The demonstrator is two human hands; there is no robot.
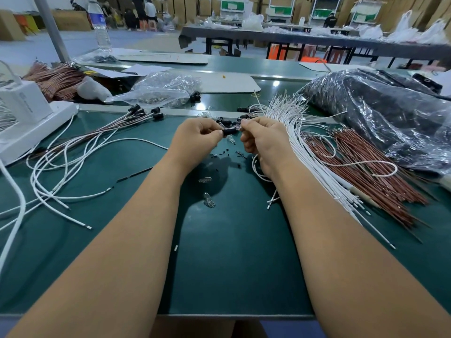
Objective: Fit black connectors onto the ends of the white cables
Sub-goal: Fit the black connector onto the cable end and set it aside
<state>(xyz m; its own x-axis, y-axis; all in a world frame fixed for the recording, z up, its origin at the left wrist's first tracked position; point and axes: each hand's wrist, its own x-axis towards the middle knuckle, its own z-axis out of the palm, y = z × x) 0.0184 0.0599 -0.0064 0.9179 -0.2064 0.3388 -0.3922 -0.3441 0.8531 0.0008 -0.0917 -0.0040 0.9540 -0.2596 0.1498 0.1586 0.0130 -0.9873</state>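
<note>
Left hand (199, 135) pinches black connector (229, 131); right hand (262, 140) pinches its far end, white cable (256, 167) trailing below. Advised: align squarely, press straight.

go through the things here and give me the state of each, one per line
left hand: pinching the black connector
right hand: fingers curled, pinching at the connector's other end
black connector: held between both hands, above the table
white cables: loose bundle lying on the table
finished cables: connectors fitted, lying flat
clear bag: crumpled, lying on the table
water bottle: upright
</note>
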